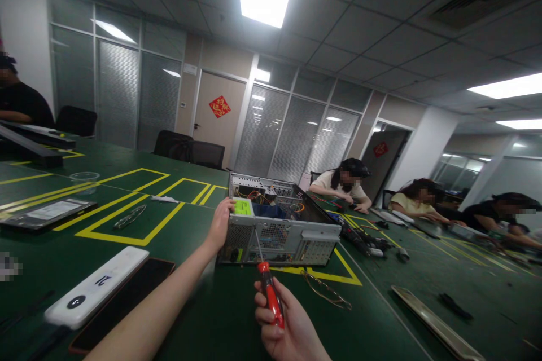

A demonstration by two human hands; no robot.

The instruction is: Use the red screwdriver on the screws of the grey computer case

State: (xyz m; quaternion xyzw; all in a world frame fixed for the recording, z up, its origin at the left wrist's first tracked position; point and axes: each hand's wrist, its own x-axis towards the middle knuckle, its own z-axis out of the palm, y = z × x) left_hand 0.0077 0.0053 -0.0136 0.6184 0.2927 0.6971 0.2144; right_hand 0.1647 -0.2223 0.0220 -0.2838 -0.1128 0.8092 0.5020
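bracing the open pc case (279, 234) at its near left corner: left hand (221, 224), arm stretched out over the green bench (203, 316), fingers curled over the top edge beside a green-labelled part. case lies mid-bench inside a yellow taped box, open side up, rear panel facing the person. right hand (288, 330) sits nearer the body, fingers wrapped tight round the red handle of a screwdriver (270, 293). key relation: screwdriver's long axis runs away from the person, leaning slightly left, with the tip at or just short of the rear panel, low and left of centre; contact can't be told. so the case lies straight ahead of the right fist, and the left hand is the one on it. white bar-shaped device (95, 289) and dark phone (127, 299) lie left of the forearm, apart from both hands. wire-rim glasses (326, 290) lie just right of the screwdriver. other people work along the far right.
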